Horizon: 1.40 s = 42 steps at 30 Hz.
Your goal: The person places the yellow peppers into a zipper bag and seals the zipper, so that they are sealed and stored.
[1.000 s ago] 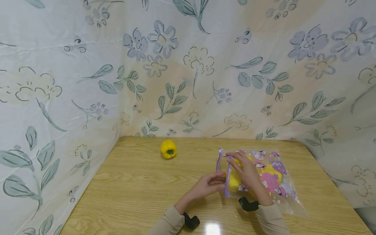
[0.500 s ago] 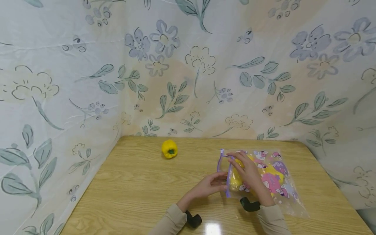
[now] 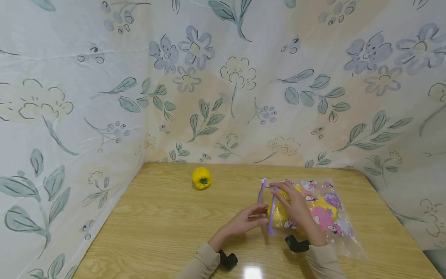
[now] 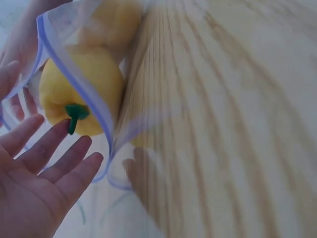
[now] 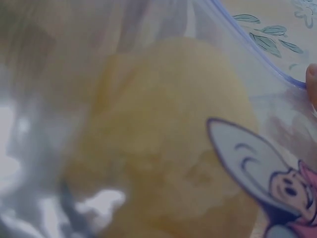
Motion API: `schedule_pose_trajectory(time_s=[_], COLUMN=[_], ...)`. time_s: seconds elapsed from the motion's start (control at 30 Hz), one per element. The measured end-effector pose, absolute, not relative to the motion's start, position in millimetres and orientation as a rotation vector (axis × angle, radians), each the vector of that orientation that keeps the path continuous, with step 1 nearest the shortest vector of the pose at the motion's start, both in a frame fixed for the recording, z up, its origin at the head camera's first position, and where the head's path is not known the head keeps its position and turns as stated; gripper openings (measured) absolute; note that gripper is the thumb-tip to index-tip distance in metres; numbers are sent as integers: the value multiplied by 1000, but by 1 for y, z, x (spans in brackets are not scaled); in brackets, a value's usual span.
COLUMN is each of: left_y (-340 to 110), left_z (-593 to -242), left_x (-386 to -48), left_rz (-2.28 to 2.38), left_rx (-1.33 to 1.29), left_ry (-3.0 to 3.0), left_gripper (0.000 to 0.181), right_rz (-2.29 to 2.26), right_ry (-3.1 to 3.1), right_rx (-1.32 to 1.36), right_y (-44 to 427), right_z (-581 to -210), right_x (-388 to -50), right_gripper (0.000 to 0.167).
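A clear zip bag (image 3: 322, 217) with a purple seal and pink cartoon prints lies on its side, its mouth apart and facing left. Just inside that mouth is a yellow bell pepper (image 4: 55, 91), green stem outward. Behind it shows a second yellow, rounded thing (image 4: 111, 22), blurred by the film. My left hand (image 3: 244, 222) is at the mouth, fingers extended, fingertips by the stem; whether they touch it I cannot tell. With thumb and fingers, my right hand (image 3: 295, 204) pinches the bag's upper rim. Film and yellow fill most of the right wrist view.
Another yellow bell pepper (image 3: 201, 178) sits at the back left of the wooden table (image 3: 156, 224). Floral cloth (image 3: 209, 97) hangs behind and along both sides. A black strap piece (image 3: 297, 244) is at the right wrist, another (image 3: 228, 259) at the left.
My left hand's fingers reached slightly into the bag mouth half a second ago and have since drawn back a little, showing more of the pepper. The right hand keeps its place on the rim.
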<state>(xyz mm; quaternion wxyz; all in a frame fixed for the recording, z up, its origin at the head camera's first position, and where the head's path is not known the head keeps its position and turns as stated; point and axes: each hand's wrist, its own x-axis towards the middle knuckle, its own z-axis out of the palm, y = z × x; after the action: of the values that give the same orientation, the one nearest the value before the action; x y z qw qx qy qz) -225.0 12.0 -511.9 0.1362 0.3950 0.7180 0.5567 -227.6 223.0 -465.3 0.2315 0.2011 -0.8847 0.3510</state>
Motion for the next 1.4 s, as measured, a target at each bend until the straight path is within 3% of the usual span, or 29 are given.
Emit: schedule_pose_trajectory(time_s=[1.4], left_y=[-82], left_z=[-501], left_x=[-252], left_rz=[1609], left_rx=[841], left_ry=[2644], left_gripper=[47], right_rz=[954], right_ry=[-2380], right_rx=[584], right_y=[228], right_z=[-470], right_x=[-225], right_gripper=[23])
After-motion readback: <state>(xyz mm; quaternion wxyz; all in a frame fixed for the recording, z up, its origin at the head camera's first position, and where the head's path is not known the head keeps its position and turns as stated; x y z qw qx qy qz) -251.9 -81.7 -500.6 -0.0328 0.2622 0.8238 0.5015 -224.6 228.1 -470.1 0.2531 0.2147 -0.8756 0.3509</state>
